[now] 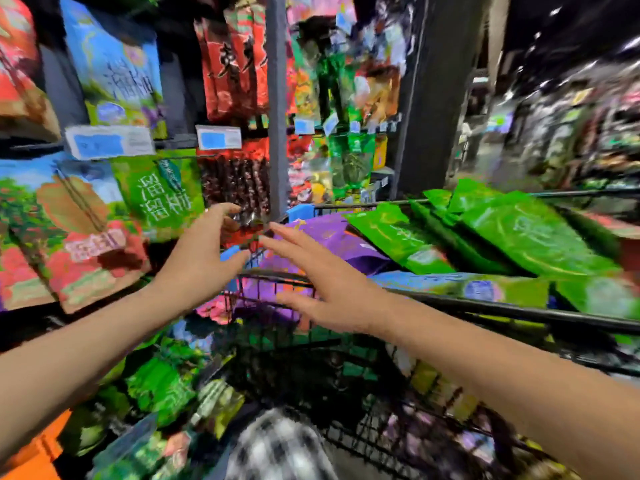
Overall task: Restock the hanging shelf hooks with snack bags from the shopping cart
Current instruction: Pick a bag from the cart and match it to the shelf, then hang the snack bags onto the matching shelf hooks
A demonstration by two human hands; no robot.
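Observation:
The frame is motion-blurred. A black wire shopping cart (485, 306) fills the right and lower middle, piled with green snack bags (519, 237), a purple bag (332, 244) and a blue-green bag (460, 285). My left hand (204, 251) reaches forward over the cart's near corner, fingers loosely spread, holding nothing, its fingertips by a hanging dark red bag (239, 192). My right hand (318, 282) is stretched out flat with straight fingers above the purple bag, empty. Bags hang on the shelf hooks at left: a green one (162, 192) and a red-and-green one (69, 237).
A grey shelf upright (277, 98) stands behind my hands. Price tags (109, 142) hang along the hook rail. More hanging bags fill the upper shelves. An aisle opens at the far right. Loose green bags lie on the lower shelf (159, 389), with an orange surface at bottom left.

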